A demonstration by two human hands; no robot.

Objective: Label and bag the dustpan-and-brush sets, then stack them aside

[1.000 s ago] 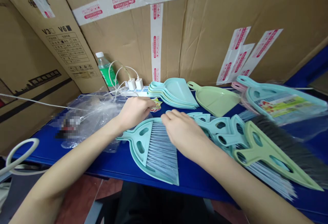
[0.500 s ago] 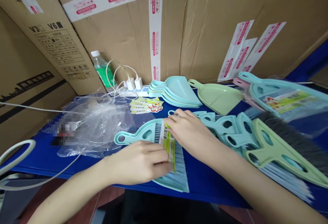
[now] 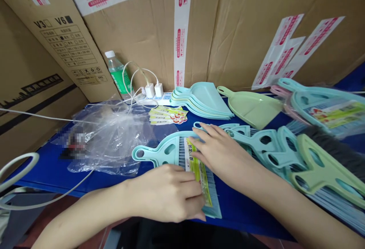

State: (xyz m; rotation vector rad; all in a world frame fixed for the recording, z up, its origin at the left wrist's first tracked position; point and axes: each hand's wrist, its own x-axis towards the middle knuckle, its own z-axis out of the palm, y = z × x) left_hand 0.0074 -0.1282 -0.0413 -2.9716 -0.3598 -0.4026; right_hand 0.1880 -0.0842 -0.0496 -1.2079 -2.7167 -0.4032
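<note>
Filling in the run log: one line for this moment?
left hand on label card | right hand pressing card | card on teal brush-and-dustpan set | blue table

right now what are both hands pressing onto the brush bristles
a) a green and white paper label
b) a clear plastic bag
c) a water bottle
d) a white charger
a: the left hand and right hand both rest on the green and white paper label lying across the bristles of the light blue brush.

Blue table (image 3: 51, 171) against taped cardboard boxes (image 3: 142, 32), reddish floor (image 3: 94, 237).
</note>
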